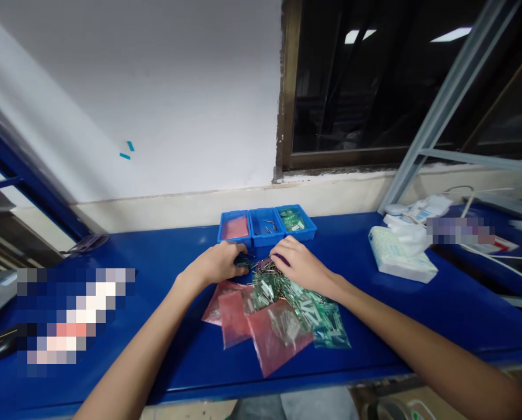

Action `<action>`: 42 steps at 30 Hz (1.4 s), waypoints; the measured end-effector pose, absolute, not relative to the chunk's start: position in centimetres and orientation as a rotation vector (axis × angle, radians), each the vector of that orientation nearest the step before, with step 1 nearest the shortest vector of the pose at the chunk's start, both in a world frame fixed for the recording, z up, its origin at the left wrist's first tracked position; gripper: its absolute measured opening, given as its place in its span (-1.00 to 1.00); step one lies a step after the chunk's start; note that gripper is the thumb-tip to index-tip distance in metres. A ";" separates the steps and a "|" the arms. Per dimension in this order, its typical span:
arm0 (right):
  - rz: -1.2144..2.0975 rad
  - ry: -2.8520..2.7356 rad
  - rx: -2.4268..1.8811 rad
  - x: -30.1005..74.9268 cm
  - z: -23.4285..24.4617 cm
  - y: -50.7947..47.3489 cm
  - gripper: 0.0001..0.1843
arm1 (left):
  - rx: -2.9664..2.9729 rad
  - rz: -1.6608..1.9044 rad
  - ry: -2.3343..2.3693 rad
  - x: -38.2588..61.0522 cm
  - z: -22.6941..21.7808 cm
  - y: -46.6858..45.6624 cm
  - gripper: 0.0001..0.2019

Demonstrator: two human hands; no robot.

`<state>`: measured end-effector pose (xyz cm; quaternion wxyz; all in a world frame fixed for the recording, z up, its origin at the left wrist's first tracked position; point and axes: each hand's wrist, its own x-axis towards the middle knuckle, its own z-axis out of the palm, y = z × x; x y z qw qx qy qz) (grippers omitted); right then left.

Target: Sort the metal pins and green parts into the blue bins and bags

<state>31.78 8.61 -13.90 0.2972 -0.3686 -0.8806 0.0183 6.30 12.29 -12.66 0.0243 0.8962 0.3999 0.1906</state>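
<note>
Fingertips (pixel 243 261) hidden among small parts (pixel 267 269)

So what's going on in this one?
A person works at a blue bench with both bare hands over a heap of small parts. The left hand closes around a small dark piece at the heap's far edge; the right hand rests on loose metal pins. Pink bags and green boards lie nearer. Three blue trays stand just beyond.

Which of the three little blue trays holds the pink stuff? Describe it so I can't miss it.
On the blue table, against the wall under the window, three small blue trays sit in a row just beyond the hands. It is the leftmost tray, nearest the left hand. Only its inside shows pink; the others show blue and green.
</note>
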 end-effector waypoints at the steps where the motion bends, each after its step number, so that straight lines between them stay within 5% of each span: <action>1: 0.061 -2.342 -0.978 31.7 -14.1 8.7 -0.74 | 2.770 0.501 1.248 6.4 -12.5 12.3 -0.81; 7: 0.071 -2.331 -0.985 31.5 -14.0 8.9 -0.74 | 2.773 0.356 1.314 6.9 -11.3 12.0 -0.87; 16: 0.293 -2.147 -1.059 31.4 -13.7 8.7 -0.80 | 2.584 0.800 1.090 7.0 -8.9 10.9 -0.72; 22: 0.685 -1.885 -1.020 30.3 -13.5 8.1 -0.82 | 2.206 1.033 0.916 10.1 -11.4 9.8 -0.77; 38: 0.710 -1.848 -1.049 30.2 -13.2 7.6 -0.81 | 2.756 1.200 1.071 10.8 -13.6 9.9 -0.75; 42: 0.845 -1.768 -1.015 30.5 -13.4 8.0 -0.79 | 2.627 1.263 1.022 11.1 -13.6 9.7 -0.88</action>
